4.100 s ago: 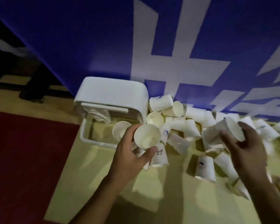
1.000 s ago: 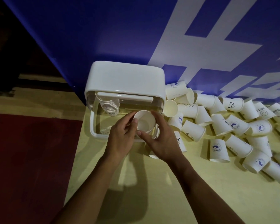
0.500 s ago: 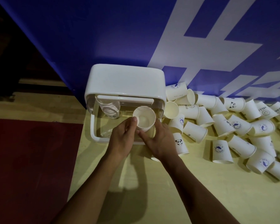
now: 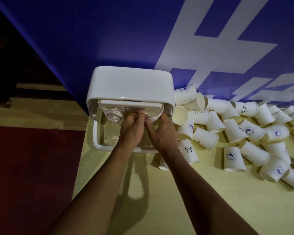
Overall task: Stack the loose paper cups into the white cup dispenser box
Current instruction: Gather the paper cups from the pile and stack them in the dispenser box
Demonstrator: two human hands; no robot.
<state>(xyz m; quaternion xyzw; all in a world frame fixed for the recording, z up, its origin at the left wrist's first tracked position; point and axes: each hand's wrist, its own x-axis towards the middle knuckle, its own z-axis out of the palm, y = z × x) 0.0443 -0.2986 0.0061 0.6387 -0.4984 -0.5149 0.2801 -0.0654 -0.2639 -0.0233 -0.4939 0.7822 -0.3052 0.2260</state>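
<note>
A dark red carpet point(image 4: 32, 167) lies at the far left, beside the pale yellow bench point(image 4: 159, 192). On the bench stands the white plastic cup dispenser box point(image 4: 131, 83), its front open. One nested stack of white paper cups point(image 4: 113, 114) hangs inside at its left.

The left hand point(image 4: 131, 131) and right hand point(image 4: 162, 133) reach into the opening, pressed together. The right hand's thumb and fingers curl round a second cup stack point(image 4: 154, 117). The left hand's fingers are curled against it, but whether they grip cannot be told.

To the right, loose white printed paper cups point(image 4: 236, 129) lie tumbled along a blue banner with white strokes point(image 4: 92, 31).
</note>
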